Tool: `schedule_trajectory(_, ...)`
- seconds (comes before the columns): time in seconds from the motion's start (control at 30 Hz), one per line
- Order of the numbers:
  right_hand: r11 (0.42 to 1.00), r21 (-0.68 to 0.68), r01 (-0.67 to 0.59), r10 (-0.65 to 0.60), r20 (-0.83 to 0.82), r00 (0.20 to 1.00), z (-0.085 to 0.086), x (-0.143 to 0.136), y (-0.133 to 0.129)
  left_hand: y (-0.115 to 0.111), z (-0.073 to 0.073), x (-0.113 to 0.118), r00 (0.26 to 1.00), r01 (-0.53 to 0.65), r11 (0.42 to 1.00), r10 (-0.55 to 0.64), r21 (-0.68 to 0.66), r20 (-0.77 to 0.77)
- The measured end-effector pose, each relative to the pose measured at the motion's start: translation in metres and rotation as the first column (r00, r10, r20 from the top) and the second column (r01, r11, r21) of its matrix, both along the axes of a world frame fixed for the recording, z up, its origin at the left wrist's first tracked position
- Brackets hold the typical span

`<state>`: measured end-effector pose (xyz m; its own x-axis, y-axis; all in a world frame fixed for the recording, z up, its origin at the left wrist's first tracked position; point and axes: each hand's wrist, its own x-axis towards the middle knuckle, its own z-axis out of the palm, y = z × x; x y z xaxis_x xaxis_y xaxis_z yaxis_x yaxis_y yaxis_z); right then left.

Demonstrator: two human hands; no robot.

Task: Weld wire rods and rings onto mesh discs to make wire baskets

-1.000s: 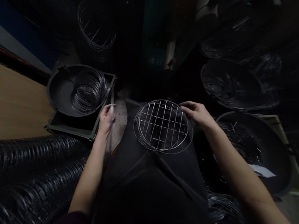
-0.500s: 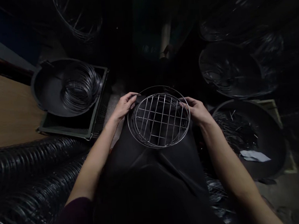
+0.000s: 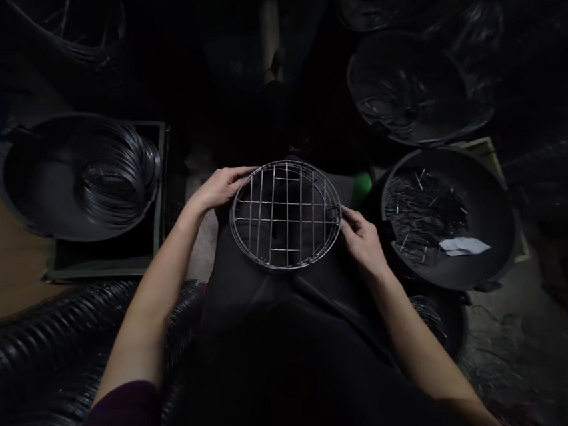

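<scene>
A round wire rack, with a crossed grid inside wire rings, lies over my lap on a dark apron. My left hand grips its upper left rim, fingers along the outer wire. At the right rim, my right hand pinches the edge between thumb and fingers. Some fingertips are hidden behind the rim. The rings sit close together around the grid.
To the left, a dark basin of wire rings rests on a green crate. Ribbed stacks of rings lie below. On the right, a basin holds short wire pieces and white paper; another basin stands behind.
The upper ring, which stood tilted off the grid, now lies level with the rest of the rack. My right hand has moved down along the rim. The camera view has shifted.
</scene>
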<state>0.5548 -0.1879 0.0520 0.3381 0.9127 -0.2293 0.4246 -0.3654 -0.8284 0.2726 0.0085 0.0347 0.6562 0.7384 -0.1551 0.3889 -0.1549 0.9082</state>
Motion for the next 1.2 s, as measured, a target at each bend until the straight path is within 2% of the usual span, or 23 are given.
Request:
schedule_trajectory(0.1,1.000,0.012,-0.024,0.023,0.089,0.996,-0.003,-0.002,0.001,0.003,0.005,0.002,0.998,0.006,0.999,-0.004,0.037,-0.059)
schedule_trajectory(0.27,0.999,-0.012,-0.032,0.034,0.155,0.987,-0.003,-0.001,0.000,0.007,0.007,0.006,0.995,0.002,1.000,0.000,0.013,-0.103)
schedule_trajectory(0.37,0.999,-0.031,-0.040,0.045,0.165,0.985,-0.011,0.003,-0.002,0.002,-0.003,0.005,0.994,0.017,0.999,-0.013,0.036,-0.110)
schedule_trajectory(0.43,0.999,-0.016,-0.027,0.029,0.109,0.994,-0.021,0.005,-0.002,-0.005,-0.014,0.005,0.997,-0.013,0.996,0.019,0.092,-0.069)
schedule_trajectory(0.57,0.997,0.072,0.034,-0.032,-0.033,0.999,-0.041,0.006,-0.006,-0.023,-0.035,0.008,0.976,-0.215,0.968,0.211,0.128,0.047)
schedule_trajectory(0.63,0.991,0.113,0.069,-0.073,0.039,0.997,-0.041,0.002,-0.013,-0.029,-0.039,0.011,0.964,-0.263,0.955,0.253,0.135,0.083)
schedule_trajectory(0.7,0.986,0.157,0.062,-0.092,0.193,0.977,-0.037,-0.003,-0.027,-0.034,-0.041,0.014,0.961,-0.266,0.951,0.249,0.156,0.123)
schedule_trajectory(0.8,0.985,0.147,-0.095,0.032,0.379,0.925,-0.030,-0.008,-0.051,-0.037,-0.043,0.014,0.958,-0.257,0.952,0.229,0.168,0.171)
schedule_trajectory(0.87,0.970,0.078,-0.230,0.176,0.431,0.885,-0.028,-0.009,-0.065,-0.037,-0.047,0.012,0.956,-0.261,0.950,0.230,0.169,0.184)
schedule_trajectory(0.93,0.951,-0.001,-0.309,0.276,0.454,0.847,-0.028,-0.008,-0.073,-0.037,-0.050,0.011,0.952,-0.272,0.948,0.240,0.166,0.191)
schedule_trajectory(1.1,0.917,-0.136,-0.374,0.395,0.426,0.814,-0.022,-0.014,-0.075,-0.037,-0.057,0.012,0.942,-0.279,0.949,0.241,0.145,0.231)
schedule_trajectory(1.2,0.947,-0.170,-0.272,0.320,0.434,0.842,-0.019,-0.025,-0.072,-0.036,-0.062,0.014,0.944,-0.268,0.955,0.235,0.125,0.230)
